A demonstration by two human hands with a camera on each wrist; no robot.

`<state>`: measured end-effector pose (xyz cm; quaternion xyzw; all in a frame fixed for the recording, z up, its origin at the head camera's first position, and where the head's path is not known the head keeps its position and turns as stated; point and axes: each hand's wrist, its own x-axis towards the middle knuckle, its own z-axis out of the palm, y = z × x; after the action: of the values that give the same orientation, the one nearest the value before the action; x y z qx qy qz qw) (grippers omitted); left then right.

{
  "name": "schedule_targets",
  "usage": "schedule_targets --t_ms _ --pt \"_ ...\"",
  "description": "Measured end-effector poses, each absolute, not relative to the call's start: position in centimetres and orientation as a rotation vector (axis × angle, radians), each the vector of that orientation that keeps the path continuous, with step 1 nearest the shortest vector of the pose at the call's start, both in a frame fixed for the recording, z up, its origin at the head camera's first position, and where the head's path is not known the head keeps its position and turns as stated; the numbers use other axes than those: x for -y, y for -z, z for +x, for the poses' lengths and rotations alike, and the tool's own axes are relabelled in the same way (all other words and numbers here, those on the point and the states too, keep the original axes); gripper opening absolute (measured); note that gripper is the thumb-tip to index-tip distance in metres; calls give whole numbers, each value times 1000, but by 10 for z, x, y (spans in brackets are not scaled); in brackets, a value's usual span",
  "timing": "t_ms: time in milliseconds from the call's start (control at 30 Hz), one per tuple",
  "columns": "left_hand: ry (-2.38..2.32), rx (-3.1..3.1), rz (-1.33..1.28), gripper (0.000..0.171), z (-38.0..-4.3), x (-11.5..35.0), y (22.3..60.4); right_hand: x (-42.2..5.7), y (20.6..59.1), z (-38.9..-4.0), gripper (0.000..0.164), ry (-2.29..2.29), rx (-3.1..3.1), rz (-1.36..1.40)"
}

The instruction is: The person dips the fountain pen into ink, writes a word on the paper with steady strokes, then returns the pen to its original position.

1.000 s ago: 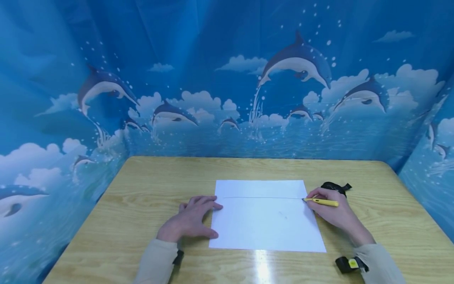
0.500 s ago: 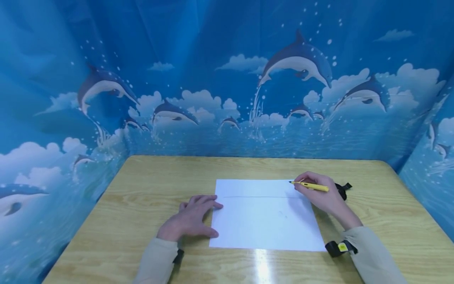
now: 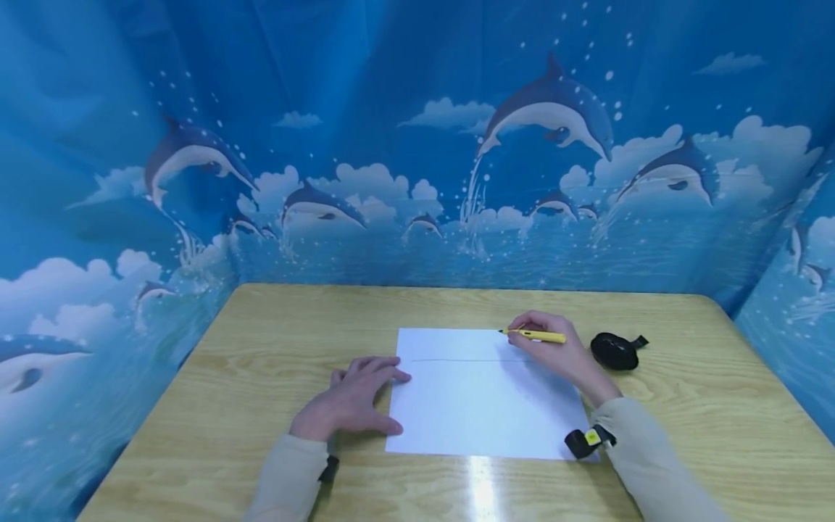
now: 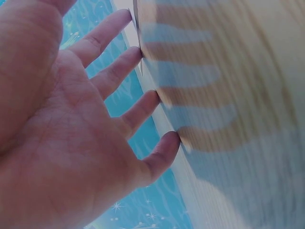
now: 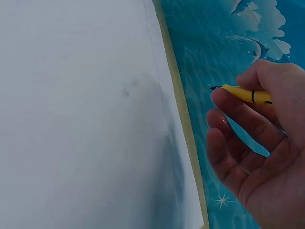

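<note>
A white sheet of paper (image 3: 450, 413) lies on the table, with one thin line (image 3: 457, 360) drawn across its upper part. My left hand (image 3: 352, 402) rests at the sheet's left edge, fingers spread; the left wrist view shows its fingertips (image 4: 167, 143) touching down on the surface. Over the sheet's upper right part, my right hand (image 3: 554, 351) pinches a yellow fountain pen (image 3: 546, 336) between thumb and fingers. The pen's dark nib (image 5: 215, 88) points left near the paper's top edge, and in the right wrist view it appears raised off the sheet.
A black oval item with a short tab (image 3: 615, 351) lies on the wood-grain table (image 3: 691, 362) right of the paper. Behind the table hangs a blue dolphin-printed curtain (image 3: 391, 254). Faint smudges (image 5: 128, 88) mark the paper.
My right hand has lifted the pen from the line's right end and carried it up and left towards the sheet's top edge. The black item is now uncovered. My left hand stays put.
</note>
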<state>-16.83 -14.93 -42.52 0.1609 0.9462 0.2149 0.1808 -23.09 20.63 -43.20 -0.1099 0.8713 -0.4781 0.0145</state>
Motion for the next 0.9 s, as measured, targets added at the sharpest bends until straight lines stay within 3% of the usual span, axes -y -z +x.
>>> schedule_targets --t_ms 333,900 --pt "-601 -2684 455 74 -168 150 425 -189 444 -240 13 1534 -2690 -435" --pt "-618 -2668 459 73 -169 151 426 -182 448 -256 19 1394 -2700 -291"
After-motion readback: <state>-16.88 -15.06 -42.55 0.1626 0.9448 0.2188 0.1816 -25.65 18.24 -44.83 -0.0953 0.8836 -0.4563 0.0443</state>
